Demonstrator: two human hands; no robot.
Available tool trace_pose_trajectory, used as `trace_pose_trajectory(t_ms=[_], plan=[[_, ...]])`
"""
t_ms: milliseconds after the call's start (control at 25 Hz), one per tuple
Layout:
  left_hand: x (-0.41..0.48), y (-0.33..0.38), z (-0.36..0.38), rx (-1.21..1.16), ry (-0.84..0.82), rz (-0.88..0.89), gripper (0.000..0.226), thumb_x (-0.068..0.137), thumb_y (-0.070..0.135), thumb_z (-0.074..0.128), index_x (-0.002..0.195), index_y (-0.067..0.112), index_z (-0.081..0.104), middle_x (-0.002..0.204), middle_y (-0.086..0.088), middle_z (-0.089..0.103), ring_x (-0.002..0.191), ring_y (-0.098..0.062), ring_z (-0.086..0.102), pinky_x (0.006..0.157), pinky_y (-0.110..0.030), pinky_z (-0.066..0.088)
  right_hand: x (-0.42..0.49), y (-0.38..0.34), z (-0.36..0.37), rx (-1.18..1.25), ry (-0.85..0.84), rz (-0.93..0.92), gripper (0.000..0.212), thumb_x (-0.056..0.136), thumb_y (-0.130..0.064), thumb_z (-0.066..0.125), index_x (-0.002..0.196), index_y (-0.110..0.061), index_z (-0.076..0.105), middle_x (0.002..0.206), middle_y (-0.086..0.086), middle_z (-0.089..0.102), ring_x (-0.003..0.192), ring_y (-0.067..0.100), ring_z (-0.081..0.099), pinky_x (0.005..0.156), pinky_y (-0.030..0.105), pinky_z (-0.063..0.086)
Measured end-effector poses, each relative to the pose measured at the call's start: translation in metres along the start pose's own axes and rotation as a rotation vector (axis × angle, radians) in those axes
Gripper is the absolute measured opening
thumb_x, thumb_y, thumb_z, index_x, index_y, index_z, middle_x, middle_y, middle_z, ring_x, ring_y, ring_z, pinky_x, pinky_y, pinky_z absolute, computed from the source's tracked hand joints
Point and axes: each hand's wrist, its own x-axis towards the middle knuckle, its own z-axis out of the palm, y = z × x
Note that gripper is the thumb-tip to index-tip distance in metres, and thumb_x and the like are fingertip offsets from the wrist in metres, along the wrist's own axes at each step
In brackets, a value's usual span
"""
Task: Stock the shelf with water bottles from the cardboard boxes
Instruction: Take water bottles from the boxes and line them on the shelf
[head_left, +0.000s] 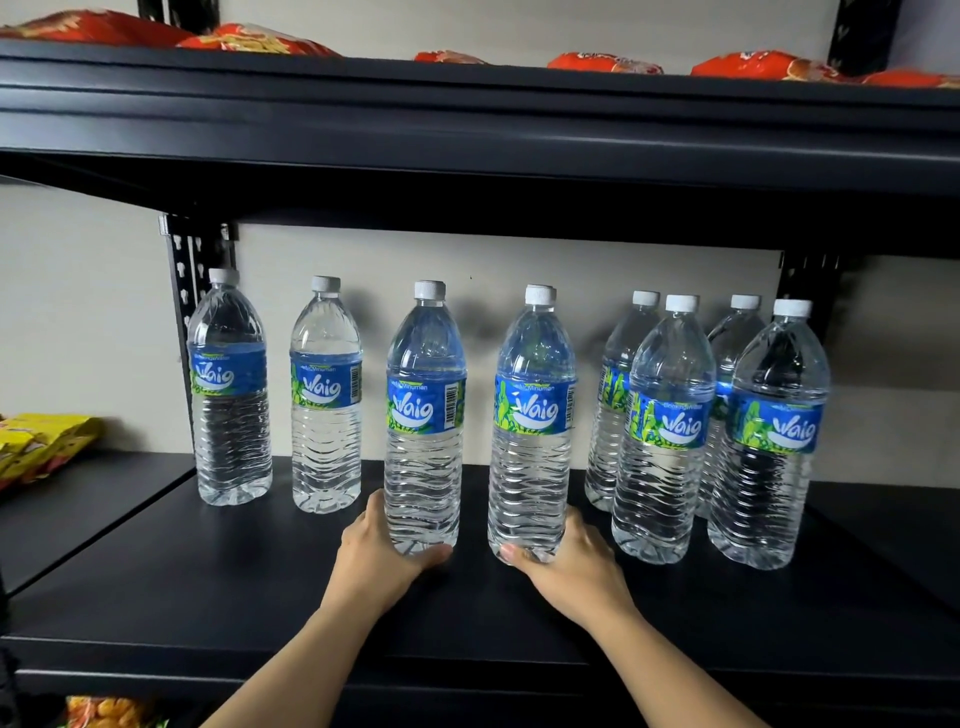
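left grip (382, 553) wraps base of left bottle (425, 415), right grip (569, 564) wraps base of right bottle (532, 415), both upright mid shelf (260, 597); push them back level with the other bottles (325, 395), bases flat, labels front, release only once steady

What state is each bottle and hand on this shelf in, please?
Left hand, gripping an upright, capped clear plastic water bottle at its base.
Right hand, gripping the neighbouring capped bottle at its base.
Far-left bottles, upright, capped, untouched.
Right-side bottles, upright, capped, two rows.
Black metal shelf, partly stocked.
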Motion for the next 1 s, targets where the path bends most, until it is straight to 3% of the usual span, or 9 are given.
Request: trace_pose_trajectory(t_ms=[240, 440, 680, 880, 1000], plan=[[-0.004, 0.007, 0.0, 0.077, -0.005, 0.007, 0.067, 0.062, 0.058, 0.082, 0.109, 0.03, 0.043, 0.101, 0.007, 0.056, 0.11, -0.023, 0.055, 0.078, -0.03, 0.041, 0.001, 0.001, 0.002, 0.029, 0.008, 0.004, 0.089, 0.069, -0.076, 0.063, 0.138, -0.027, 0.037, 0.137, 0.003, 0.05, 0.132, 0.029, 0.043, 0.106, 0.039, 0.041], [-0.006, 0.01, 0.0, 0.116, -0.009, 0.014, 0.072, 0.066, 0.057, 0.08, 0.117, 0.028, 0.039, 0.099, 0.007, 0.048, 0.114, -0.024, 0.052, 0.078, -0.03, 0.038, 0.002, 0.0, 0.0, 0.042, -0.015, 0.008, 0.096, 0.068, -0.079, 0.061, 0.142, -0.025, 0.034, 0.141, 0.002, 0.051, 0.132, 0.028, 0.044, 0.109, 0.041, 0.039], [-0.006, 0.01, 0.001, 0.137, -0.022, -0.018, 0.067, 0.066, 0.057, 0.079, 0.111, 0.028, 0.038, 0.098, 0.005, 0.046, 0.113, -0.026, 0.052, 0.077, -0.031, 0.038, 0.0, -0.001, -0.001, 0.023, -0.014, -0.014, 0.091, 0.074, -0.074, 0.062, 0.143, -0.022, 0.033, 0.143, 0.001, 0.049, 0.134, 0.027, 0.043, 0.111, 0.04, 0.036], [-0.005, 0.009, 0.002, 0.127, -0.067, -0.017, 0.073, 0.069, 0.054, 0.079, 0.121, 0.025, 0.038, 0.117, -0.002, 0.055, 0.12, -0.025, 0.047, 0.082, -0.031, 0.038, 0.0, -0.002, -0.002, 0.009, -0.04, 0.002, 0.099, 0.071, -0.078, 0.059, 0.147, -0.022, 0.028, 0.146, 0.002, 0.047, 0.136, 0.028, 0.04, 0.112, 0.041, 0.035], [-0.003, 0.005, 0.002, 0.162, -0.137, -0.033, 0.082, 0.073, 0.054, 0.077, 0.134, 0.018, 0.034, 0.131, -0.005, 0.049, 0.128, -0.025, 0.044, 0.096, -0.034, 0.041, -0.002, -0.004, -0.003, -0.03, -0.038, 0.009, 0.108, 0.068, -0.083, 0.056, 0.151, -0.02, 0.023, 0.147, 0.005, 0.045, 0.136, 0.031, 0.041, 0.111, 0.043, 0.037]])
